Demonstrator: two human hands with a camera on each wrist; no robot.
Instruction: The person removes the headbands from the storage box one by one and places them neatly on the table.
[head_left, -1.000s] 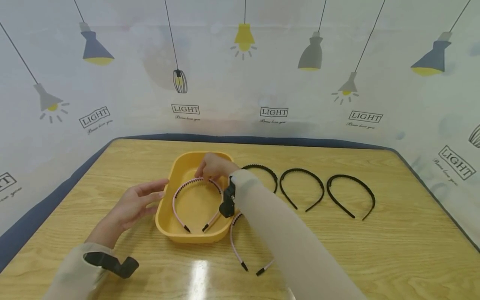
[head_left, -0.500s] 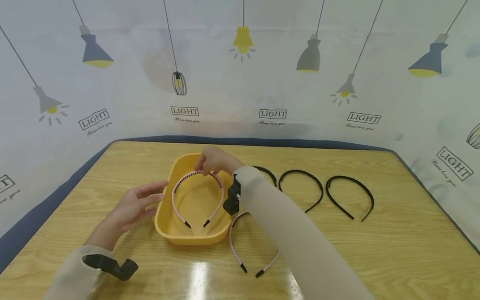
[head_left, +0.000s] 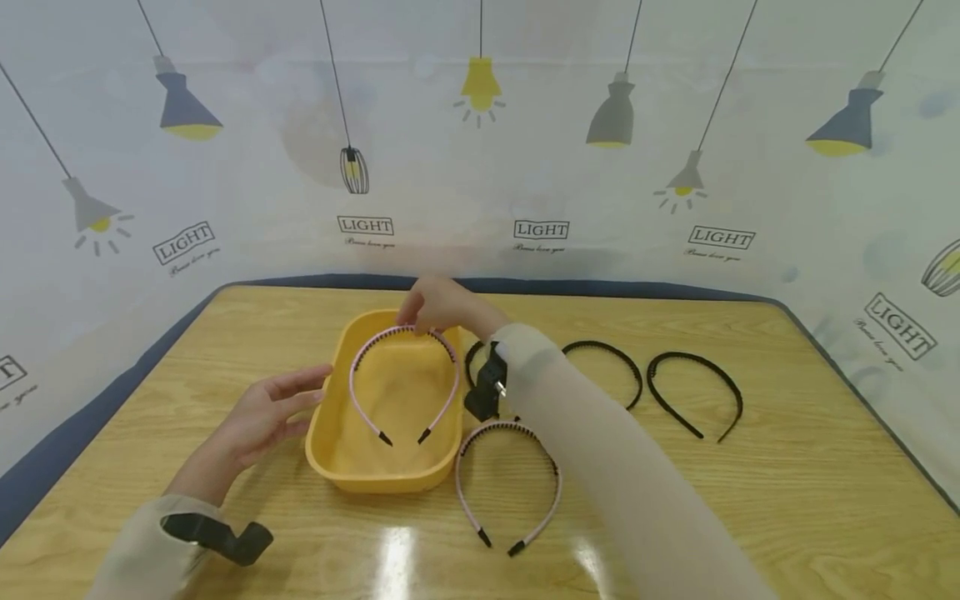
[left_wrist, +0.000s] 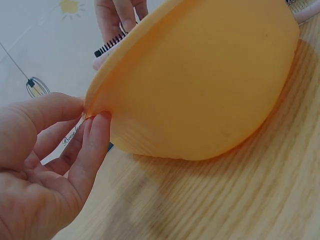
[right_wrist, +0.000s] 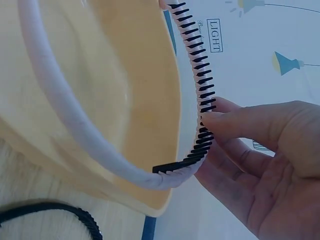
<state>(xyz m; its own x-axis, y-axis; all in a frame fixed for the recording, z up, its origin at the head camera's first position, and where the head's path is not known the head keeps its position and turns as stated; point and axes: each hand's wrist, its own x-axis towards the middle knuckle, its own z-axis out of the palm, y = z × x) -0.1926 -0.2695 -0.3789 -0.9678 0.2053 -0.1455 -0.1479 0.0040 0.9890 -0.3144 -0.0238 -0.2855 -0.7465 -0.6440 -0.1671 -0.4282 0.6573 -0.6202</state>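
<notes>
A pink headband [head_left: 352,385] with black comb teeth is raised over the yellow plastic basin [head_left: 382,483]. My right hand [head_left: 446,304] pinches its top curve; in the right wrist view, thumb and fingers press on the toothed band [right_wrist: 62,100]. Its black-tipped ends point down, toward the basin's inside. My left hand [head_left: 258,421] grips the basin's left rim, with the thumb and fingers on either side of the wall [left_wrist: 200,90] in the left wrist view. A second pink headband [head_left: 458,492] lies on the table at the basin's right front corner.
Several black headbands lie in a row to the right, among them the rightmost headband [head_left: 738,396] and a middle one [head_left: 600,345]. My right forearm partly covers the row. A printed backdrop [head_left: 450,183] stands behind the wooden table [head_left: 787,483].
My right hand has lifted the pink headband up and slightly away from the basin's floor. The left hand keeps its hold on the rim. More of the second pink headband shows.
</notes>
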